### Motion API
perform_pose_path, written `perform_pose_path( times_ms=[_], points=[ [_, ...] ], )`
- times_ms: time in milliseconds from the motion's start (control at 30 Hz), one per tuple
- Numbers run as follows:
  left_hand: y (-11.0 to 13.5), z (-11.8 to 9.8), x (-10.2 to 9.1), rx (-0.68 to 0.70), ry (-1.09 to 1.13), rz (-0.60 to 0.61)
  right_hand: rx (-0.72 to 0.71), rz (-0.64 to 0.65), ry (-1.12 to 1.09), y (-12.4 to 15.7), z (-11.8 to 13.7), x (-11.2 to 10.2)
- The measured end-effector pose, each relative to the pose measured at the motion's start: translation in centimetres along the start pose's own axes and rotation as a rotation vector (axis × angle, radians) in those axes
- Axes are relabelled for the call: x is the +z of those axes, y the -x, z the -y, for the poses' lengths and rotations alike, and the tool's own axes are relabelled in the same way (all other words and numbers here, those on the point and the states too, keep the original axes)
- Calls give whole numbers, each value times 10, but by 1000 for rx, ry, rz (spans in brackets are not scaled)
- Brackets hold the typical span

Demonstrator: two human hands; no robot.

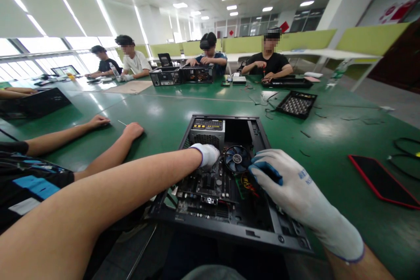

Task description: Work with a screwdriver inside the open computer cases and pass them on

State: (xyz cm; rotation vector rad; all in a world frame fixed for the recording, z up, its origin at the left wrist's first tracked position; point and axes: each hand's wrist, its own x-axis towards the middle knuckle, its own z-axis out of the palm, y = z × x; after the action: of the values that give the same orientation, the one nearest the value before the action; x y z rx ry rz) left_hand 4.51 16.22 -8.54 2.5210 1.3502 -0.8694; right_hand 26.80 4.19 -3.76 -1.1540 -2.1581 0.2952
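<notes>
An open black computer case (278,239) lies flat in front of me, with a motherboard (210,181) and a power supply (207,133) inside. The round CPU cooler fan (236,159) sits between my two hands. My left hand (210,155), in a white glove, reaches in at the fan's left side; its fingers are curled and their tips are hidden. On the other side, my right hand (282,177) wears a white glove with blue palm coating. Its thumb and fingers close at the fan's right rim. Coloured wires (249,184) run below the fan.
A co-worker's bare hands (133,131) rest on the green table (157,107) at my left. A red-edged black tablet-like panel (385,179) lies right. Farther back are a black tray of screws or small parts (297,105), loose cables, another case (197,73) and several people.
</notes>
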Motion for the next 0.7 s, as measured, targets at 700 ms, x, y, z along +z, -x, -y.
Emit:
perform_pose_path(
  times_ms=[700],
  points=[
    [71, -6, -21, 27, 235, -315, 845, -26, -643, 63, -41, 30]
  ],
)
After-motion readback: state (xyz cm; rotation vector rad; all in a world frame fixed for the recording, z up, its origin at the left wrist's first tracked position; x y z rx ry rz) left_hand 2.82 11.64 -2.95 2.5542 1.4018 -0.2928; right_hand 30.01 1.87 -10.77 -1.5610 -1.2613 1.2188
